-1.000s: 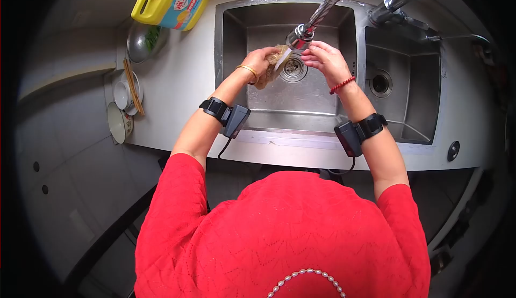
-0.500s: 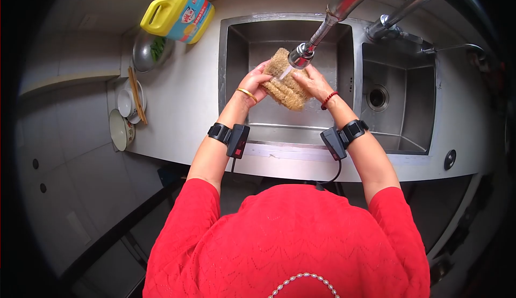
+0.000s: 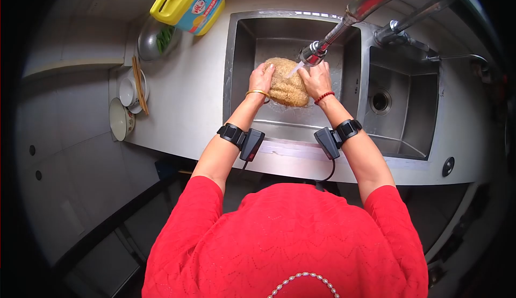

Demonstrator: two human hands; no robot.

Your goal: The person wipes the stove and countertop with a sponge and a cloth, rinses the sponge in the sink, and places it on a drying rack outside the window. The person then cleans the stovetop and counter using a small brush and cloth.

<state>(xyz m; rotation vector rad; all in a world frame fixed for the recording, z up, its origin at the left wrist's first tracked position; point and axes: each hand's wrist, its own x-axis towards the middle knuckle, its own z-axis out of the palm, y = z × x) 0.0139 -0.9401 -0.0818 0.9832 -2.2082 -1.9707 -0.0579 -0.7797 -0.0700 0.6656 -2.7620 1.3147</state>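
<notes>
A tan, fibrous loofah (image 3: 289, 88) is held over the large steel basin (image 3: 279, 131), wet and rounded. My left hand (image 3: 260, 79) grips its left side, with the thumb on top. On the opposite side my right hand (image 3: 318, 80) is closed on the right edge, thumb near the water. A thin stream falls from the faucet nozzle (image 3: 312, 54) onto the loofah's upper part. The fingertips beneath the loofah are hidden.
Right of the basin is a smaller sink with a drain (image 3: 380, 102). A yellow detergent jug (image 3: 188, 5) and a metal bowl (image 3: 154, 40) with greens stand at the left back. White bowls (image 3: 121, 119) and chopsticks (image 3: 140, 85) lie at the counter's left end.
The loofah was folded with a crease; now it looks rounder and fuller. My hands have shifted round to its two sides. The view has moved slightly.
</notes>
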